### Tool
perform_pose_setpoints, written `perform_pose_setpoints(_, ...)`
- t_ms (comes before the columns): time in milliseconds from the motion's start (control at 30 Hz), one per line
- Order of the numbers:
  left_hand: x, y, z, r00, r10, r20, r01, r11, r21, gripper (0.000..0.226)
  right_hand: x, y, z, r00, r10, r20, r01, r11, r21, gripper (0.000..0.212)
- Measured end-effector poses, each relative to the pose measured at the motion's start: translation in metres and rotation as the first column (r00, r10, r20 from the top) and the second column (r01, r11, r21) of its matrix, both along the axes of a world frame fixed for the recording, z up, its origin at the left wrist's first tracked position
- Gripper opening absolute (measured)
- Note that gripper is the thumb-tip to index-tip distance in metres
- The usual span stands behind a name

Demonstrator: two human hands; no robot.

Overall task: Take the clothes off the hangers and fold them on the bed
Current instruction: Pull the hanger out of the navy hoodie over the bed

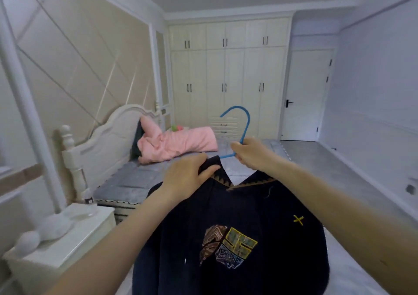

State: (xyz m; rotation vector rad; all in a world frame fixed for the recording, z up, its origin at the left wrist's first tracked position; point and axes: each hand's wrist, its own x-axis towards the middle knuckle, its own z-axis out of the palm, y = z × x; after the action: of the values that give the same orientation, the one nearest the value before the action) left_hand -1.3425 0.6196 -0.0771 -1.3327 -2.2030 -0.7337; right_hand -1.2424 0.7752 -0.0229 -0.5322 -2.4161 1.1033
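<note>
You're mid de-hanging: right hand (pixel 251 154) grips the blue hanger (pixel 243 125), left hand (pixel 185 179) pinches the collar of the dark sweater (pixel 233 238), held above the bed (pixel 135 177). Next, likely slide the hanger out.

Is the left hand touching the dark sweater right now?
Touching. The head view shows the left hand gripping the dark sweater at its left shoulder, fingers curled over the fabric edge beside the collar.
</note>
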Motion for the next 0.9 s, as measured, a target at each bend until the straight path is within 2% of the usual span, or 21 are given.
perform_pose_setpoints(100, -0.028, 0.057, -0.003, 0.999, -0.033, 0.026, 0.034, 0.999, -0.008, 0.041, -0.013, 0.051, -0.001, 0.996, -0.087, -0.008, 0.087, 0.996, 0.026, 0.029)
perform_pose_setpoints(233, -0.073, 0.123, -0.019, 0.998, -0.037, 0.053, 0.037, 0.999, -0.005, 0.035, -0.043, 0.125, -0.013, 0.994, -0.096, -0.055, 0.095, 0.995, -0.023, 0.03)
perform_pose_setpoints(467, -0.168, 0.27, -0.039, 0.998, -0.006, 0.059, 0.012, 0.995, -0.103, 0.037, -0.115, 0.29, -0.023, 0.988, -0.137, -0.076, 0.134, 0.99, -0.045, 0.033)
perform_pose_setpoints(600, -0.205, 0.337, -0.039, 0.999, -0.001, 0.033, 0.005, 0.993, -0.115, 0.043, -0.152, 0.359, -0.014, 0.985, -0.16, -0.061, 0.159, 0.987, -0.014, 0.035)
perform_pose_setpoints(767, -0.259, 0.403, -0.044, 1.0, 0.009, -0.005, -0.009, 1.0, -0.02, 0.072, -0.209, 0.427, -0.005, 0.988, -0.149, -0.045, 0.15, 0.988, 0.034, 0.034)
perform_pose_setpoints(900, -0.298, 0.444, -0.046, 1.0, -0.008, 0.002, 0.008, 0.999, 0.033, 0.071, -0.247, 0.469, 0.001, 0.986, -0.155, -0.056, 0.156, 0.988, 0.008, 0.032)
